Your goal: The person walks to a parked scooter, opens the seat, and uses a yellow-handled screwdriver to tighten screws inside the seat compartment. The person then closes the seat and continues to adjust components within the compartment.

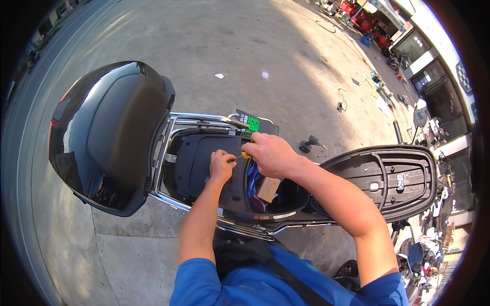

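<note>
Over the black plastic cover [196, 158] behind a scooter's storage well, both my hands meet. My right hand [270, 152] is wrapped round the yellow handle of a screwdriver [247, 154], whose shaft points left. My left hand [221, 165] is closed in a pinch near the shaft's end; whether it holds the tip or a small part there is hidden by the fingers. Just below my right hand, the well holds a small cardboard box [268, 189] and a blue strap [251, 179]. The scooter's seat [388, 183] stands lifted, its underside showing.
A black top box [109, 137] sits at the left on the chrome rear rack [166, 132]. Beyond the scooter, a cordless drill [309, 143] lies on the concrete floor near a dark panel with green marks [253, 124]. Tools and parked vehicles line the shopfront at right.
</note>
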The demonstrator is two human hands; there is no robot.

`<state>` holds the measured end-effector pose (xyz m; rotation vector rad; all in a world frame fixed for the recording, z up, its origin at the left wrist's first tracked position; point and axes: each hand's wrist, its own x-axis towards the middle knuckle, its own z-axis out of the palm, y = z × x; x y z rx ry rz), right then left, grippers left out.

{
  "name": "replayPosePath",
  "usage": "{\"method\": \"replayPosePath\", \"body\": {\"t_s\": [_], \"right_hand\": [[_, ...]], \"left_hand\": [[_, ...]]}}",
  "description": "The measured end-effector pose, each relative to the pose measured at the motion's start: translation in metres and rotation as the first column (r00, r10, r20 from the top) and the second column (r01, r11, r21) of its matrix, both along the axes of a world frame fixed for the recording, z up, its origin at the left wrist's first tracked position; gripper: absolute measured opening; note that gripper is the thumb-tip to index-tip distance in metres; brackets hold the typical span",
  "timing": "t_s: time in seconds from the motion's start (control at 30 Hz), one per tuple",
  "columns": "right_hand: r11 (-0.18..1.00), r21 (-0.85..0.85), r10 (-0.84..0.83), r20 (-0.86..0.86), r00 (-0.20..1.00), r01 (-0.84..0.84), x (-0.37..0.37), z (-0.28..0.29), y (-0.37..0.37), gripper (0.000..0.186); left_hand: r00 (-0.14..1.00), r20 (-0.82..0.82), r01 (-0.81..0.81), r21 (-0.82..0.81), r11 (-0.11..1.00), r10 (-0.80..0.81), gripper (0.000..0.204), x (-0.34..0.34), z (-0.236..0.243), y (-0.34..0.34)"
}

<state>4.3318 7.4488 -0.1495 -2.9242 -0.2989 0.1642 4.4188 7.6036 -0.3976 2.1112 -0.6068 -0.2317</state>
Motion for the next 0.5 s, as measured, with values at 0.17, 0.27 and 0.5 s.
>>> {"method": "replayPosePath", "body": {"t_s": [0.17, 0.27, 0.5], "right_hand": [[0.997, 0.035, -0.069, -0.056, 0.996, 0.071, -0.006, -0.015, -0.009, 0.031], [0.999, 0.008, -0.036, 0.022, 0.999, 0.036, -0.008, -0.022, -0.01, 0.032], [0.999, 0.016, -0.05, 0.075, 0.996, 0.049, 0.009, -0.01, 0.009, 0.025]], "left_hand": [[1.0, -0.006, -0.008, 0.109, 0.994, 0.009, 0.019, -0.003, -0.002, -0.002], [1.0, -0.013, -0.019, 0.093, 0.995, 0.02, 0.018, -0.001, -0.003, -0.001], [1.0, -0.001, -0.015, 0.084, 0.996, 0.015, 0.021, -0.001, -0.003, 0.0]]}}
